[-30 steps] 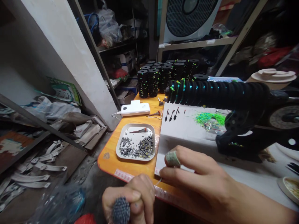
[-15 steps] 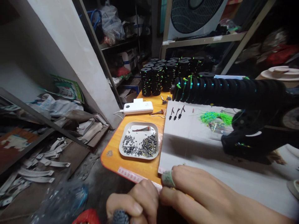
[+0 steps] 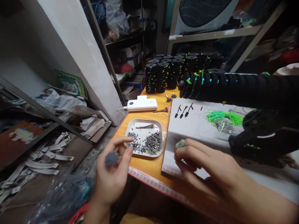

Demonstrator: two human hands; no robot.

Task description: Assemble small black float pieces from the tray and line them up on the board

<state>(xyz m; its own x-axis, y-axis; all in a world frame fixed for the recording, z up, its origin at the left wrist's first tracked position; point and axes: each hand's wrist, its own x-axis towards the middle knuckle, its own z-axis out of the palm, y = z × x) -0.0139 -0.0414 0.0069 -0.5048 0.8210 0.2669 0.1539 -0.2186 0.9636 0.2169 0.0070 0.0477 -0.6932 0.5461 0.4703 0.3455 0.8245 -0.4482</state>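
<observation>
My left hand (image 3: 111, 177) has a bundle of thin grey strands (image 3: 112, 158), seen end-on, tucked in its palm. Its thumb and index finger reach over the near left edge of a white tray (image 3: 161, 127). In that tray lie many small grey and black pieces (image 3: 151, 144) and a brown brush-like bundle (image 3: 146, 126). Whether the fingertips touch any piece, I cannot tell. My right hand (image 3: 207, 161) hovers over the white board (image 3: 173, 137), fingers loosely bent and apart from the thumb, with nothing visible between them. Green tape (image 3: 180, 144) wraps one fingertip.
A long black ribbed roll (image 3: 210, 87) on a black machine extends above the board. Black spools (image 3: 163, 76) with green bits stand behind. A white power bank (image 3: 142, 105), three small black pieces (image 3: 181, 114) and green strands (image 3: 221, 118) lie about. The table's front edge (image 3: 154, 183) is taped.
My hands were close together at the table's front edge; now they are apart. The left has opened its thumb and index finger towards the tray, and the right has lifted over the board.
</observation>
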